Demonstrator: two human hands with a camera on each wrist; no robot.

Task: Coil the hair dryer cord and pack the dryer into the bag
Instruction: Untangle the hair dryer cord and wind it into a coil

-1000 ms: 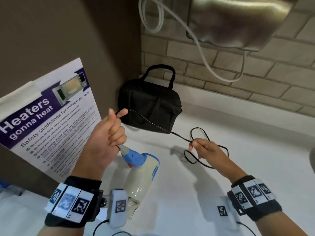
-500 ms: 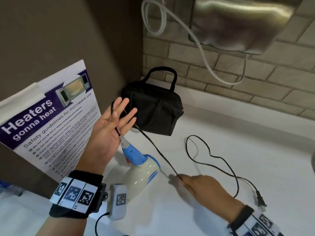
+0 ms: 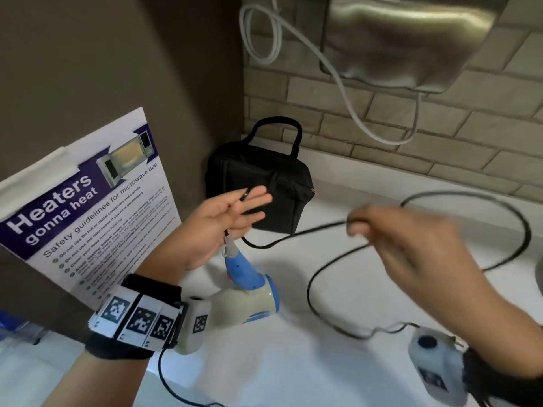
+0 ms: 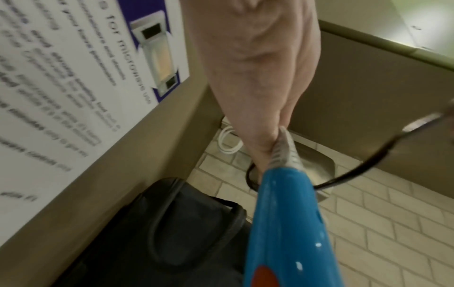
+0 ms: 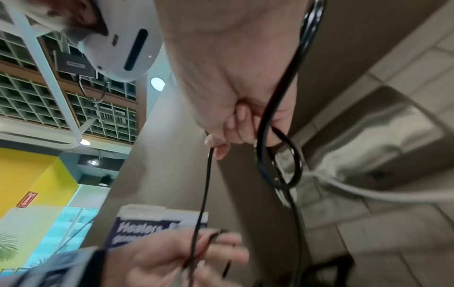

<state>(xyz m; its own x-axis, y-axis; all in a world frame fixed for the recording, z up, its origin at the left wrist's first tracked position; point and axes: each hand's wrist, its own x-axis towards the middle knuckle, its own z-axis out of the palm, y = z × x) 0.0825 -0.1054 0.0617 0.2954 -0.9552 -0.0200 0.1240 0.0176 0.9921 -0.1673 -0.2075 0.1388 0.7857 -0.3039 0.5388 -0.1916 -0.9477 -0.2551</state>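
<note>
Coiling barely begun; packing not started.
Left hand (image 3: 219, 227) at 9 o'clock, fingers spread, cord (image 3: 293, 234) wrapped over palm, dryer (image 3: 249, 292) hanging below; bag (image 3: 258, 186) at 12, shut; right hand (image 3: 411, 254) at 3, pinching loose cord.

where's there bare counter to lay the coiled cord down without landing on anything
Bare counter shows inside the cord loop, right of the hair dryer. Another bare strip runs along the brick wall, right of the black bag. The corner is crowded: bag, left hand and dryer sit close together.
</note>
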